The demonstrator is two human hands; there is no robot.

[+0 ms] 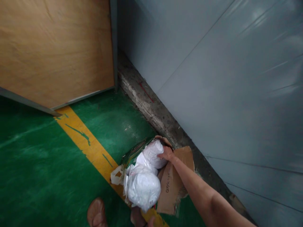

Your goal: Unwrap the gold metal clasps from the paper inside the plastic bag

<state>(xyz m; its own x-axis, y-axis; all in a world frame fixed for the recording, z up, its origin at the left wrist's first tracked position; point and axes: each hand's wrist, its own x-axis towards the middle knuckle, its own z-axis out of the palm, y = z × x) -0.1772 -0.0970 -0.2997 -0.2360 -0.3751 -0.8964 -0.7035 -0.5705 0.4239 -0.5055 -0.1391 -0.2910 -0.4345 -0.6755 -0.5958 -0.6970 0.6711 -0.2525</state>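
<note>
Plastic bags (143,189) in green sack (133,154), right hand (167,154) on top, cardboard (171,186) beside

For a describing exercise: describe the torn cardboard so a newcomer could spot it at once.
Find the grey panelled wall where it meets the green floor. There, beside a bundle of white plastic bags and under a person's right arm, lies a torn piece of brown cardboard. Only it bears dark handwriting.

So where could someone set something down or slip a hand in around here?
The green floor left of the yellow stripe has the most room; a smaller patch lies between the stripe and the concrete kerb, above the white plastic bundle. It's crowded at the right hand, where that bundle meets torn cardboard.
</note>
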